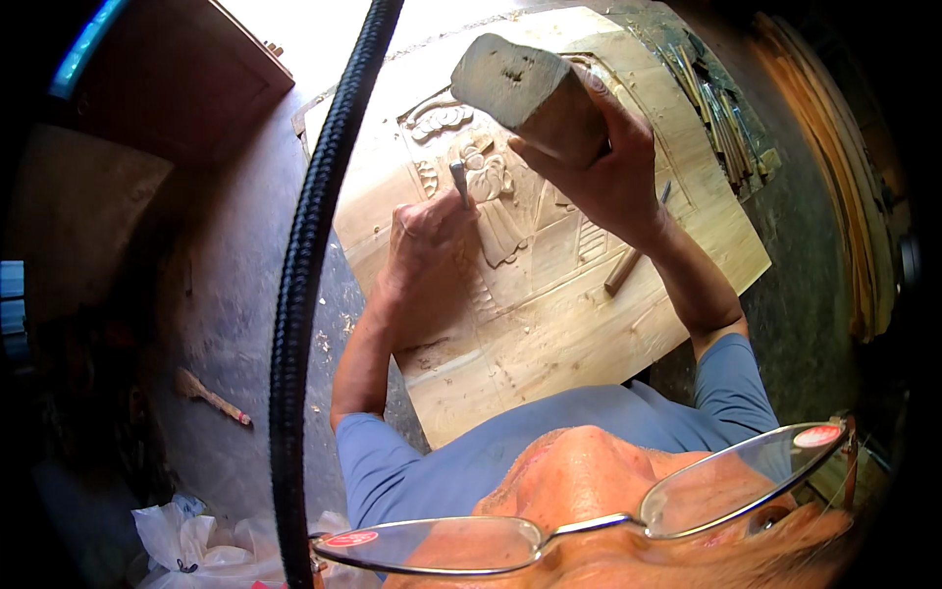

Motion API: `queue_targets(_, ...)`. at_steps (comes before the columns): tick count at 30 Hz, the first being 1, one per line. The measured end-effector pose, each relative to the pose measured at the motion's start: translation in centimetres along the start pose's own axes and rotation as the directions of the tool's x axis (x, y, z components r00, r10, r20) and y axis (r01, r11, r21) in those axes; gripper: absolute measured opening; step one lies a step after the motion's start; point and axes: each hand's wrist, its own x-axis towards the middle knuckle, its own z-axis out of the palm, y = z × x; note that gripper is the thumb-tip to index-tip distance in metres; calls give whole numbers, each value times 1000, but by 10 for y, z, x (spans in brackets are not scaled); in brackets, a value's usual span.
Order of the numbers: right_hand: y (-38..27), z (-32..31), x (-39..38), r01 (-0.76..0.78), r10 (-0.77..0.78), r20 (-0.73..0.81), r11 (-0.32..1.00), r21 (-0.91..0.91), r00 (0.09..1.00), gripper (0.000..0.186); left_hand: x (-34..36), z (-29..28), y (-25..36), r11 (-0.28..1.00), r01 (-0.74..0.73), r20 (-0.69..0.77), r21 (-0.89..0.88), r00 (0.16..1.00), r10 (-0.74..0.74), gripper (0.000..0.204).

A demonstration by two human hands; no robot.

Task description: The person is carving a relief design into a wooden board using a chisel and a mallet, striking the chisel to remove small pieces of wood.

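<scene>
A pale wooden panel (510, 363) lies in front of me with a relief carved into it, including a robed figure (496, 221) near its middle. My left hand (424, 239) is closed around a carving chisel (459, 180), whose upper end sticks out above the fist; its cutting end is hidden. Raised above the panel, my right hand (628, 182) grips a blocky wooden mallet (559, 103), apart from the chisel. The mallet's worn, pitted end faces up. Another chisel (620, 272) with a wooden handle rests on the panel below my right wrist.
Several carving tools (721, 128) lie in a row at the panel's right edge. Long boards (839, 196) stand farther right. A brush (211, 395) and wood chips lie on the left, with a plastic bag (201, 540) lower down. A black braided cable (294, 294) crosses the view.
</scene>
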Motion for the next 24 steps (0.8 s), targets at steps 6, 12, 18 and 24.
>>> queue_targets(6, 45, 25, -19, 356, -185, 367, 801, -481, 912, 50, -4, 5, 11, 1000, -15, -15, 14, 1000, 15, 5)
queue_targets(12, 36, 15, -11, 141, -62, 280, 951, -274, 958, 42, -6, 10, -5, 999, 20, 12, -43, 1000, -19, 13)
queue_targets(18, 37, 12, -1, 119, -109, 104, 988, -97, 989, 51, 2, 15, -10, 975, 119, 8, -187, 993, -120, 10)
queue_targets(24, 23, 4, -12, -120, 120, 6, 993, 9, 993, 56, 3, 3, 8, 999, 51, 27, -3, 998, -51, 10)
